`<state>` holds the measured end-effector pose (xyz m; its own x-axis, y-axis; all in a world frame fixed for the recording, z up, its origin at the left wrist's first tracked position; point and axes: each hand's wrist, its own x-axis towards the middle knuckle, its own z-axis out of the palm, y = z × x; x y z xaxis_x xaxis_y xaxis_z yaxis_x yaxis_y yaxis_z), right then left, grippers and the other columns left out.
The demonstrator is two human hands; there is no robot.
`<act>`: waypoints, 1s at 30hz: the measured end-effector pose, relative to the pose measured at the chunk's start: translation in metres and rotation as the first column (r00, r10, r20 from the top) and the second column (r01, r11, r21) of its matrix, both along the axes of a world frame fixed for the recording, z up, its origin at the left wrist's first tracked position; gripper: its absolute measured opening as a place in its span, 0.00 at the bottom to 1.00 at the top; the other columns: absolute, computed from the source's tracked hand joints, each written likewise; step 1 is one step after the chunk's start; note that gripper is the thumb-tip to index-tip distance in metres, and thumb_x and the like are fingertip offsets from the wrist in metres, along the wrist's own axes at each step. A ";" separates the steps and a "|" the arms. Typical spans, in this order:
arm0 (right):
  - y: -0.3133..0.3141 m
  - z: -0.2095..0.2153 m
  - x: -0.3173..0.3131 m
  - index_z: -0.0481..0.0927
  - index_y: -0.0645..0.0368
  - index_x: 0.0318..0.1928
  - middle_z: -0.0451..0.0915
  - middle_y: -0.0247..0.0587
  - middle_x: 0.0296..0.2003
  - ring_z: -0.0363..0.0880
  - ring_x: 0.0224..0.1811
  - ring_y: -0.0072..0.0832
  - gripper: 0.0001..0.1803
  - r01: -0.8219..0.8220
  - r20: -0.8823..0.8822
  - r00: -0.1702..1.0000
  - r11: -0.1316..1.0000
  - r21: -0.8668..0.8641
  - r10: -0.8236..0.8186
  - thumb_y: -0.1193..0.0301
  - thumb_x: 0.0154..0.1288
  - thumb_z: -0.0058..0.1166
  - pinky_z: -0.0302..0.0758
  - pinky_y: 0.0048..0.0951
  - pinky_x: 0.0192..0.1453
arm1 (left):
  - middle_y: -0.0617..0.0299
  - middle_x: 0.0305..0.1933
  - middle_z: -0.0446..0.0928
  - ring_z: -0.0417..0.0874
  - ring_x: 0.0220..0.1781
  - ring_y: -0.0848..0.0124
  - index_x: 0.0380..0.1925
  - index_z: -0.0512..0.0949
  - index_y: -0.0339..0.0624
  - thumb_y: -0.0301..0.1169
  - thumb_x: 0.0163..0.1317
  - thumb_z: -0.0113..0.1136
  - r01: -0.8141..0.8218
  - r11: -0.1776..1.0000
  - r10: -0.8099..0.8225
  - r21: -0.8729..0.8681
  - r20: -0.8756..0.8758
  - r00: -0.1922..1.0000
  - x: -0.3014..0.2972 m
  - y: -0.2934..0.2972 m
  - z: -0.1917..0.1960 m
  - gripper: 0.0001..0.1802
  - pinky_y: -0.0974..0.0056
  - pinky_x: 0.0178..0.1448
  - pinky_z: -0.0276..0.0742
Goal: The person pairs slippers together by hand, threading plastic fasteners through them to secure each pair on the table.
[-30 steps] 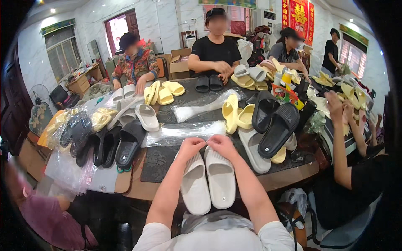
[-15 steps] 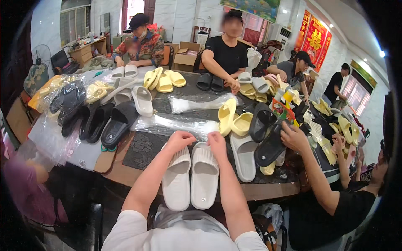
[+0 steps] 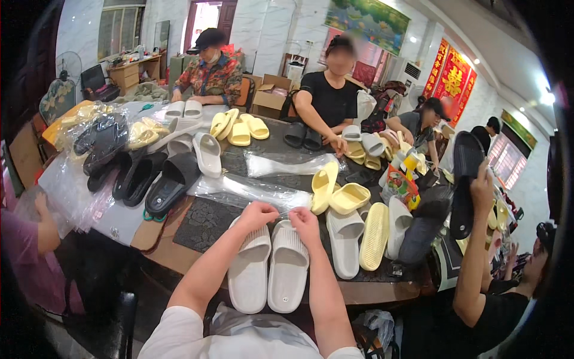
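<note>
A pair of light grey slide slippers (image 3: 288, 275) lies side by side before me at the table's near edge, soles down and toes pointing away. My left hand (image 3: 258, 215) is closed in a pinch just above the left slipper's toe. Beside it, my right hand (image 3: 305, 225) is also pinched, over the right slipper's toe. Whatever the fingertips hold is too small or thin to make out. Just beyond my hands lies a long bundle of clear plastic bags (image 3: 251, 188), with a second clear bundle (image 3: 290, 164) farther back.
Black slippers (image 3: 170, 185) and plastic-wrapped pairs crowd the left. A grey slipper (image 3: 345, 245), an upturned yellow slipper (image 3: 375, 236) and other slippers stand close on my right. A co-worker's hand (image 3: 482, 188) there lifts a black slipper (image 3: 466, 173). Other people work around the table.
My hands have come closer together, still pinched above the grey pair. On the right, the co-worker has raised a black slipper off the table, and the upturned yellow slipper now shows.
</note>
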<state>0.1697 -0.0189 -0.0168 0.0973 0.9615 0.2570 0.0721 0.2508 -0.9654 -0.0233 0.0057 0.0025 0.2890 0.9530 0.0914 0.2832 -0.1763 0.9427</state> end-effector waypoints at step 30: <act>0.003 -0.001 0.007 0.77 0.65 0.38 0.77 0.34 0.23 0.75 0.24 0.18 0.11 0.093 0.027 0.995 0.996 -0.002 -0.093 0.69 0.61 0.56 0.70 0.21 0.29 | 0.62 0.28 0.83 0.81 0.31 0.77 0.35 0.84 0.41 0.37 0.53 0.63 -0.009 1.000 0.009 0.007 -0.037 0.999 0.003 0.009 -0.011 0.13 0.68 0.39 0.76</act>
<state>0.1768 -0.0157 -0.0178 0.1794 0.9494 0.2580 0.1212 0.2389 -0.9635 -0.0198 0.0149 -0.0080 0.2834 0.9550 0.0871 0.3196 -0.1797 0.9303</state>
